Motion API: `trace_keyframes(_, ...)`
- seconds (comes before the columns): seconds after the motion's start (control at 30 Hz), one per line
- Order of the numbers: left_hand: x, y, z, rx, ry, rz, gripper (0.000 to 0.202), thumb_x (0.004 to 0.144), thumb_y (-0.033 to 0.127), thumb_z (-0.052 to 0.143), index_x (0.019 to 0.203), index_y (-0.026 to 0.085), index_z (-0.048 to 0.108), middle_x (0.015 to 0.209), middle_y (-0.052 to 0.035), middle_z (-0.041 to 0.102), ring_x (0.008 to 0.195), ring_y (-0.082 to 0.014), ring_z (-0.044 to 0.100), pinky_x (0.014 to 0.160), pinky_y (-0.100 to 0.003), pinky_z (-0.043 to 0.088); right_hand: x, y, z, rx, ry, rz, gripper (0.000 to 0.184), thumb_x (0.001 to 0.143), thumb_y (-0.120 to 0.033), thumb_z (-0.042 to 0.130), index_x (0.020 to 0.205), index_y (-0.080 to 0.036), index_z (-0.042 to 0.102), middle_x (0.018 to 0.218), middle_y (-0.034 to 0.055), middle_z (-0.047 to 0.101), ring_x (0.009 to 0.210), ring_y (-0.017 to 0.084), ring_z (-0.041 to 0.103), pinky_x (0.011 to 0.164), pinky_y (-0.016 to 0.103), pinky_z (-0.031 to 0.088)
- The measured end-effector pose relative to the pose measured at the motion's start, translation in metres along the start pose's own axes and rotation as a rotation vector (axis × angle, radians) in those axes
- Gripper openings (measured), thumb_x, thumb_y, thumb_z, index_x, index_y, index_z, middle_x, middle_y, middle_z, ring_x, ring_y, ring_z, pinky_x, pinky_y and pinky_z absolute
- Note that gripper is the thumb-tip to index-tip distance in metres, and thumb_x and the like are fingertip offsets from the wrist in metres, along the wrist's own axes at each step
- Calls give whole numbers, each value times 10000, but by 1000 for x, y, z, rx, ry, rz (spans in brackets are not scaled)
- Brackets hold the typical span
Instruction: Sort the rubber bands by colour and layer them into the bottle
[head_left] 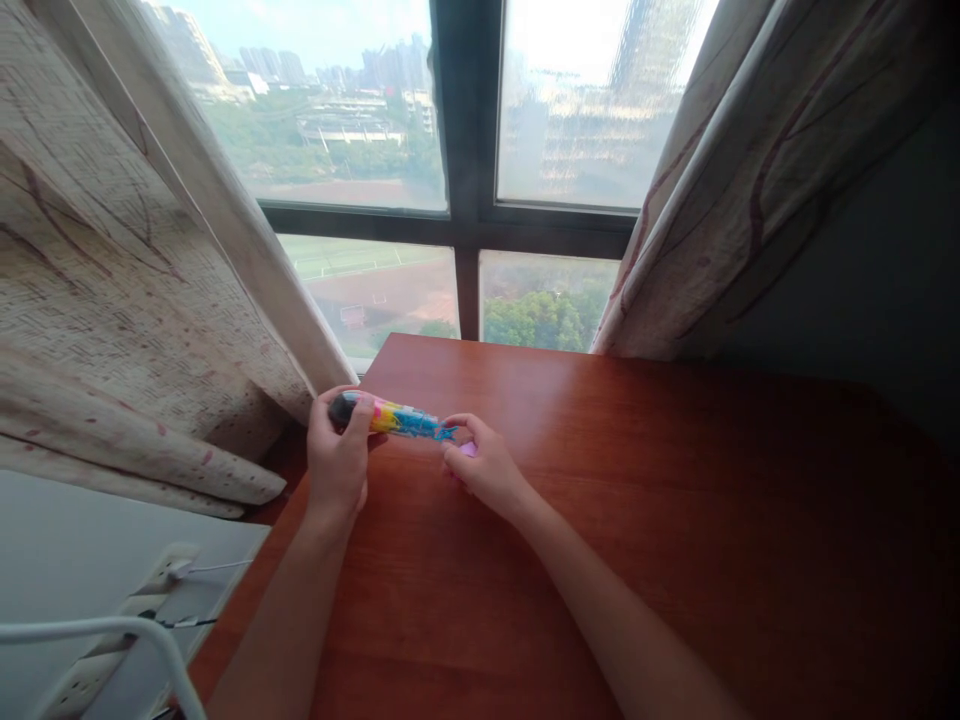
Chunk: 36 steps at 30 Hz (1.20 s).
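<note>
My left hand (340, 450) is wrapped round a clear tube (397, 416), which lies almost level above the table. Pink, yellow and blue stringy pieces fill the tube, and its left end is dark. At the right end a tuft of blue strands (445, 433) sticks out. The thumb and fingers of my right hand (484, 462) are curled beside that tuft, around a small lilac-pink piece (468, 449), mostly hidden by the fingers. Whether the right fingertips touch the blue strands is too small to tell.
A reddish-brown wooden table (675, 520) spreads beneath both hands. Beyond it stands a dark-framed window (466, 225), with patterned curtains (150, 250) at either side. To the lower left are a socket strip (101, 650) with plugged-in cords and a white curved tube (161, 640).
</note>
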<state>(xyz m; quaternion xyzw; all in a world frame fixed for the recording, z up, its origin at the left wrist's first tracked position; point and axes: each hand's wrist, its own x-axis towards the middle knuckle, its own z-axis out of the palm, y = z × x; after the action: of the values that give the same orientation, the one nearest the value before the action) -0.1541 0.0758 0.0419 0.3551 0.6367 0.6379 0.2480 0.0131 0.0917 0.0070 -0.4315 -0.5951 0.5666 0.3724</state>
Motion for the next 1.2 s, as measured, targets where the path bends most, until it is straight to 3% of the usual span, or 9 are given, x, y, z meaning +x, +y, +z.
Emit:
trace_keyframes(0.1, -2, 5, -4, 361, -13, 247, 431, 768, 417, 643, 1149, 232, 561, 1008, -41, 614, 780, -170, 635, 639, -274, 558, -3, 0, -16, -370, 89, -98, 350, 779, -257, 582, 1124, -219, 622, 622, -41, 634, 568, 128, 588, 575, 221, 432)
trace_keyframes(0.23, -9, 14, -5, 755, -66, 521, 433, 767, 377, 647, 1167, 225, 583, 1070, -75, 639, 925, -242, 646, 832, -357, 524, -11, -2, -36, -707, 145, -78, 258, 829, -233, 538, 1044, -230, 680, 780, 25, 711, 720, 178, 650, 674, 261, 435)
trace_keyframes(0.37, -14, 20, -2, 799, -117, 578, 427, 799, 384, 608, 1192, 222, 567, 1089, -79, 638, 910, -235, 652, 824, -337, 519, -22, -6, -40, -946, 59, -28, 192, 823, -269, 556, 976, -238, 667, 903, 64, 705, 813, 226, 657, 661, 293, 421)
trace_keyframes(0.57, -13, 23, 3, 746, -142, 558, 426, 809, 405, 605, 1186, 210, 564, 1021, -61, 649, 829, -206, 646, 746, -297, 524, -24, -13, -21, -1068, -37, -96, 159, 862, -286, 539, 978, -239, 638, 1002, 77, 656, 792, 219, 646, 626, 294, 419)
trace_keyframes(0.73, -12, 23, 2, 728, -139, 550, 436, 799, 415, 618, 1181, 211, 573, 1030, -65, 654, 889, -226, 650, 793, -318, 522, -13, -9, -16, -937, -45, -156, 120, 849, -250, 561, 926, -247, 654, 980, 43, 661, 814, 187, 638, 679, 275, 438)
trace_keyframes(0.83, -11, 23, -1, 677, -130, 486, 462, 781, 419, 646, 1187, 212, 575, 1018, -59, 654, 845, -210, 651, 748, -304, 536, -8, -3, -18, -783, -47, -179, 139, 822, -218, 585, 929, -244, 670, 933, 26, 678, 843, 173, 634, 744, 268, 450)
trace_keyframes(0.93, -9, 21, -2, 524, -79, 331, 467, 763, 430, 671, 1166, 211, 580, 965, -35, 638, 727, -163, 631, 637, -263, 542, -6, 1, -19, -617, -57, -196, 173, 780, -189, 611, 927, -233, 691, 883, 16, 692, 818, 164, 630, 752, 263, 454)
trace_keyframes(1.03, -7, 16, -1, 209, -80, 100, 430, 755, 462, 671, 1093, 209, 588, 911, -14, 602, 642, -120, 589, 508, -207, 512, -7, 1, -14, -338, -45, -174, 188, 771, -216, 613, 939, -215, 696, 794, -3, 681, 707, 138, 606, 673, 242, 455)
trace_keyframes(1.2, -7, 9, 3, -140, -9, -170, 373, 715, 432, 700, 990, 211, 580, 856, 15, 567, 645, -86, 556, 497, -152, 486, -9, 0, -2, 200, 98, -7, 253, 738, -343, 647, 920, -169, 672, 667, -27, 592, 535, 95, 499, 505, 210, 418)
